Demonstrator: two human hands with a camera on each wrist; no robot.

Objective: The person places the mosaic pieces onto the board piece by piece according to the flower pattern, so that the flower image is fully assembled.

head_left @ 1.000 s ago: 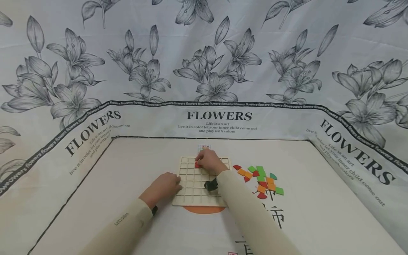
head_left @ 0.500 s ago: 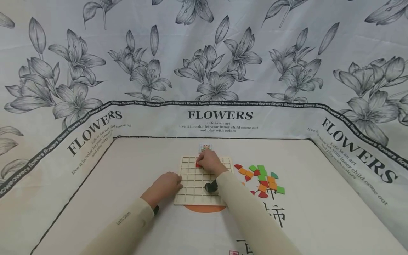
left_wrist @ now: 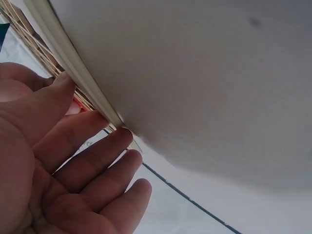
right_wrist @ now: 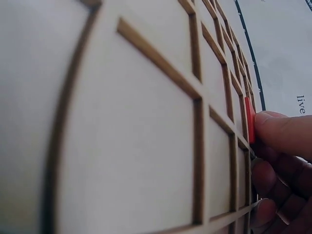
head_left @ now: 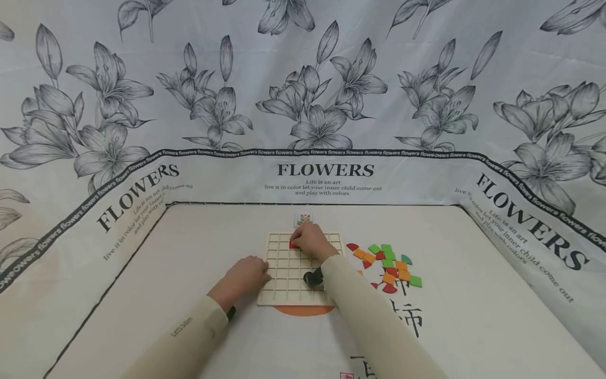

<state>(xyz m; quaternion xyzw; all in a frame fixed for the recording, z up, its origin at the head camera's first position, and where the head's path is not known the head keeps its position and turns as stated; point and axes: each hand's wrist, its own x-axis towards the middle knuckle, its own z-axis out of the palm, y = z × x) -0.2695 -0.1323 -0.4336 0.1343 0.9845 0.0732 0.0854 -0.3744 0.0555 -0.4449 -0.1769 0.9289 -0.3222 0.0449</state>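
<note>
A pale wooden grid board (head_left: 284, 281) lies on the table in the head view. My left hand (head_left: 248, 275) rests at its left edge; in the left wrist view, the thumb and fingertips of that left hand (left_wrist: 83, 156) touch the board's rim (left_wrist: 80, 68). At the far rows, my right hand (head_left: 310, 239) pinches a small red tile (head_left: 293, 245), partly hidden by the fingers. Close up in the right wrist view, the right hand (right_wrist: 282, 161) has its thumb against the red tile (right_wrist: 250, 119), which sits at the board's grid cells (right_wrist: 131, 136).
Loose green, orange, red and teal tiles (head_left: 388, 263) lie right of the board. A small pattern card (head_left: 303, 217) is beyond its far edge. An orange shape (head_left: 304, 311) shows on the cloth at the near edge. Flower-printed fabric (head_left: 326, 179) encloses the table.
Both hands stay nearly in place, with the red tile still under the right fingers. The view shifts slightly, and more of the pattern card shows above the right hand.
</note>
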